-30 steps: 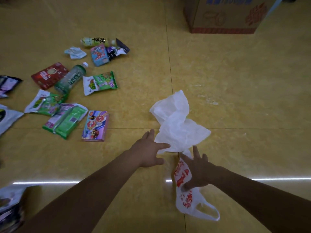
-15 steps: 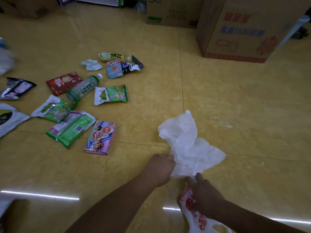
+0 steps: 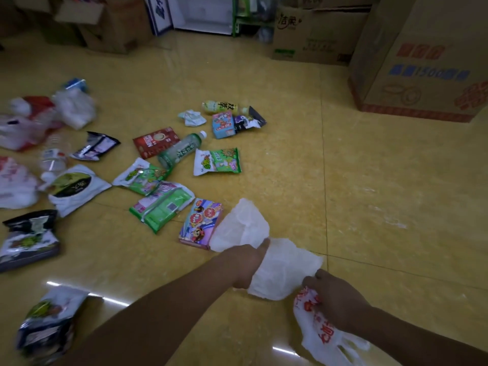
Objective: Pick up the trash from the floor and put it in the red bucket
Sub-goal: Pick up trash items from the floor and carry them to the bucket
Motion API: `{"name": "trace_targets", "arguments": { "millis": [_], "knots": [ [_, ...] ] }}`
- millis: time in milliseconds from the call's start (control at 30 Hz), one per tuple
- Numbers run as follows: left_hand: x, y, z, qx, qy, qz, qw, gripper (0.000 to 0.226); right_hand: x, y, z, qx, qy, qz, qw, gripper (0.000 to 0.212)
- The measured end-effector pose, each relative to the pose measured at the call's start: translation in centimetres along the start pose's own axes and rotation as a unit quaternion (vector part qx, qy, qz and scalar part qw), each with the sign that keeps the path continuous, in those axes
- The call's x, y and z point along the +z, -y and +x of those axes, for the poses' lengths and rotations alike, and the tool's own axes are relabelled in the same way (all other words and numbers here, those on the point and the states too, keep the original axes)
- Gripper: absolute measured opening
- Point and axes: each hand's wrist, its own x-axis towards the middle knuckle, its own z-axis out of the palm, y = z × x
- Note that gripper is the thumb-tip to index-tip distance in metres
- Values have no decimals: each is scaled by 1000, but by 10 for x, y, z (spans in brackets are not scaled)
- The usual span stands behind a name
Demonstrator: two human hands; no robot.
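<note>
One white bag [image 3: 280, 270] clenched in left grip [image 3: 248, 262], one red-printed bag [image 3: 317, 332] clutched in right grip [image 3: 335, 299], perhaps three bottles [image 3: 182, 150]

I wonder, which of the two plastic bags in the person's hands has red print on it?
The printed bag gripped by the right hand: it bears red print, while the plain bag held in the left hand is all white.

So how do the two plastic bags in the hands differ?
The plain white bag has no print; the red-printed bag carries red lettering. The left hand grips the plain white bag; the right hand grips the red-printed bag. Both are thin, crumpled white plastic.
</note>
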Motion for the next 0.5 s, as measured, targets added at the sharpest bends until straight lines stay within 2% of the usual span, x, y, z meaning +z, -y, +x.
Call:
{"name": "trace_targets", "arguments": {
  "millis": [33,100,133,300,400,500],
  "knots": [
    [-5,7,-8,-13,12,21,1000,80,-8,6,1,-6,-1,-2,1000,35],
    [-16,16,-25,-74,20,2,997,33,-24,19,1,-16,-3,-5,1000,31],
    [-18,21,-36,-100,12,-12,995,25,-32,27,1,-22,-4,-4,1000,31],
    [-28,44,-109,-97,-51,65,992,22,-81,74,-6,-51,5,-8,999,31],
    [-39,65,-162,-135,-106,2,985,27,-114,111,-17,-72,11,-2,997,32],
    [-58,83,-225,-210,-131,-107,963,45,-148,151,-32,-97,21,7,995,32]
  ]
}}
